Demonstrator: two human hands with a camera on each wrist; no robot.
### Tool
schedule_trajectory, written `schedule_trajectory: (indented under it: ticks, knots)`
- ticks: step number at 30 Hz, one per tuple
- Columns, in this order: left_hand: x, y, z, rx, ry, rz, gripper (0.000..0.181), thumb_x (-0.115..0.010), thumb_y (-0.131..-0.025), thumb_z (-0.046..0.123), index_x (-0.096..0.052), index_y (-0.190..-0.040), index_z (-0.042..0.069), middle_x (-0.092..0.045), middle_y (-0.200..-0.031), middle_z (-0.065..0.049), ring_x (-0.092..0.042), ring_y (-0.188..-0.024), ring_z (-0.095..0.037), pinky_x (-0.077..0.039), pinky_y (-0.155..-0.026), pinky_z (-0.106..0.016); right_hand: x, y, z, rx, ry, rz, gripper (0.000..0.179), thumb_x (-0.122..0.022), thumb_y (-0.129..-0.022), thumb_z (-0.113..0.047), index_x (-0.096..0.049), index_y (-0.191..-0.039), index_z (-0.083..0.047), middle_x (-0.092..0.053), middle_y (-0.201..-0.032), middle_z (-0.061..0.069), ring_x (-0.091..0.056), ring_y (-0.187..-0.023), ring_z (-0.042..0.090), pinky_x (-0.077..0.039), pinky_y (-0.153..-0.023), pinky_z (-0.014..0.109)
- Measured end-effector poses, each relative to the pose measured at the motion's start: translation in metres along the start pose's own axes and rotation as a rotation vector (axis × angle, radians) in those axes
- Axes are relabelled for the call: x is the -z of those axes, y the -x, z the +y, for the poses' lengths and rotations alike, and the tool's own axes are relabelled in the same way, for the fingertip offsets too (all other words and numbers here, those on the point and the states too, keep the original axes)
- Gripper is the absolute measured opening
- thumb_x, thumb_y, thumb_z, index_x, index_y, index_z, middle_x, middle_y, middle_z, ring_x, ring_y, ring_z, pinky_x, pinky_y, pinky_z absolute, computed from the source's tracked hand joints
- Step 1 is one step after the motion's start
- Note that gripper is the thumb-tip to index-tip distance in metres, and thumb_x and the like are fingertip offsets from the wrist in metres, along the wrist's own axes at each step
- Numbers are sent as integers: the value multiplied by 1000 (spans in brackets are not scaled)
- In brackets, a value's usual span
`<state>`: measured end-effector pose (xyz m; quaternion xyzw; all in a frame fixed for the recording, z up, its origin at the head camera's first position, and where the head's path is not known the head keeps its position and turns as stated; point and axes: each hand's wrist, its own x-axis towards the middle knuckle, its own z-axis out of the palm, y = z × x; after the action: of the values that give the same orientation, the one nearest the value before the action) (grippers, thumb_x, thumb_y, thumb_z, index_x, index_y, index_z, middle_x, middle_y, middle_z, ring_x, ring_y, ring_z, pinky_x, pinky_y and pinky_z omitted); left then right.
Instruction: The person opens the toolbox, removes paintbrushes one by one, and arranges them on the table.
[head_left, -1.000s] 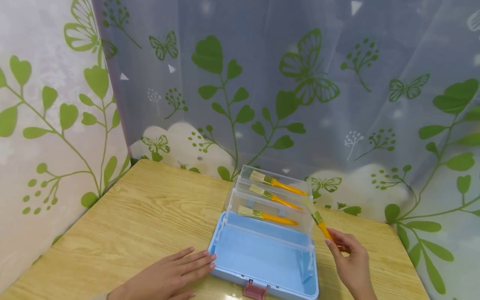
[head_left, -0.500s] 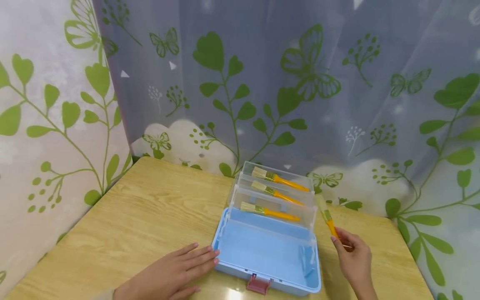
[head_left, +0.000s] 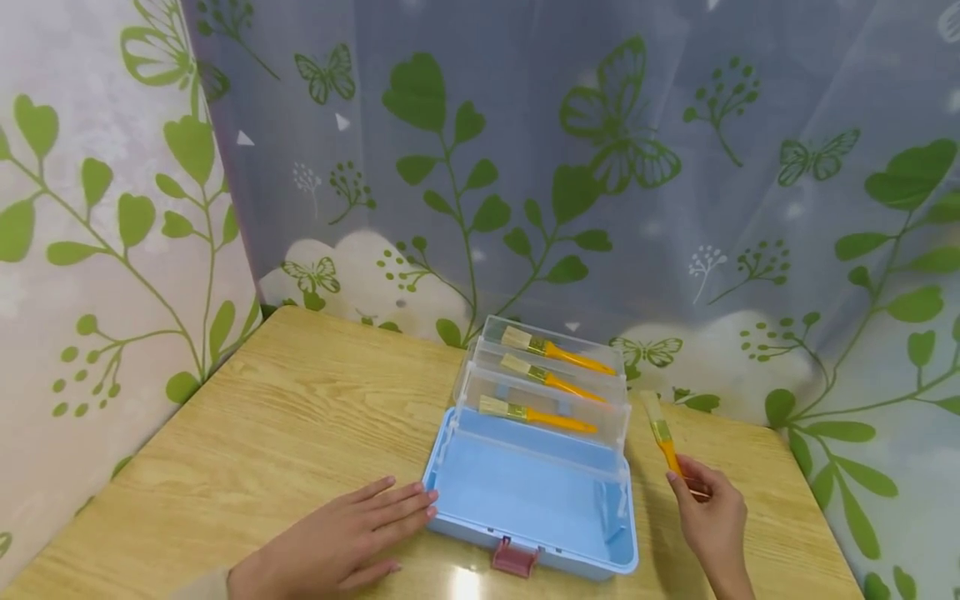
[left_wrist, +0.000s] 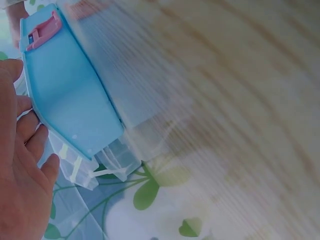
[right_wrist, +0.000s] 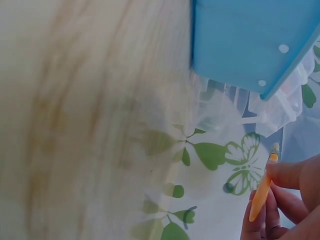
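A blue toolbox (head_left: 525, 492) with clear fold-out trays stands on the table, its pink latch (head_left: 514, 557) facing me. Three paintbrushes with orange handles lie in the trays: a back one (head_left: 558, 350), a middle one (head_left: 553, 377) and a front one (head_left: 538, 414). My left hand (head_left: 337, 533) touches the box's left edge with its fingers extended. To the right of the box, my right hand (head_left: 712, 517) pinches a fourth paintbrush (head_left: 663, 437) by its handle, bristles up and away from me. In the right wrist view that brush's orange handle (right_wrist: 261, 197) sits between thumb and fingers.
The wood-grain table (head_left: 322, 400) extends to the left and right of the box. Behind it hangs a blue-grey curtain (head_left: 510, 167) with green leaves and butterflies. A pale patterned curtain (head_left: 97, 217) closes off the left side.
My right hand has moved a little right, taking the paintbrush farther from the trays; the brush now points more upright. My left hand stays at the box's edge.
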<state>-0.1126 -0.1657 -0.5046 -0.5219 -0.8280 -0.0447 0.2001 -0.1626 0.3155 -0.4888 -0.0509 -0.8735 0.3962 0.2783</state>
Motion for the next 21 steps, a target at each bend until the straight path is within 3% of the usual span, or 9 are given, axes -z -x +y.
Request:
schedule_trajectory:
  ticks: [5, 8, 10, 14, 21]
  knots:
    - [-1, 1, 0, 9, 9, -6, 70, -63, -101, 37, -36, -159, 9, -36, -164, -6, -40, -148, -19, -5, -128, -30, 4, -6, 6, -61, 76, -90, 23, -77, -88, 2, -74, -109, 10, -73, -103, 29, -65, -71, -1, -48, -60, 3]
    - [-1, 0, 0, 16, 13, -10, 70, -63, -100, 37, -36, -159, 10, -37, -164, -6, -40, -148, -19, -4, -128, -29, 6, -12, 11, -122, 147, -223, 24, -74, -91, -2, -73, -110, 12, -72, -108, 30, -74, -77, 20, -50, -59, 9]
    - [-1, 0, 0, 20, 19, -17, 70, -63, -101, 37, -36, -159, 10, -37, -164, -5, -39, -148, -19, -3, -128, -29, 7, -15, 15, -172, 184, -311, 27, -73, -92, -5, -72, -111, 13, -73, -106, 29, -74, -81, 27, -51, -58, 13]
    - [-1, 0, 0, 23, 26, -28, 68, -60, -102, 38, -35, -159, 11, -37, -164, -5, -39, -149, -18, -2, -128, -28, 5, -19, 20, -248, 220, -414, 31, -74, -90, -9, -71, -111, 14, -75, -94, 22, -70, -79, 17, -52, -58, 18]
    - [0, 1, 2, 34, 35, -24, 65, -58, -103, 38, -37, -159, 11, -38, -163, -5, -39, -148, -18, -2, -128, -27, 2, -23, 22, -256, 252, -439, 31, -75, -87, -10, -72, -107, 13, -75, -84, 13, -61, -71, 9, -48, -59, 22]
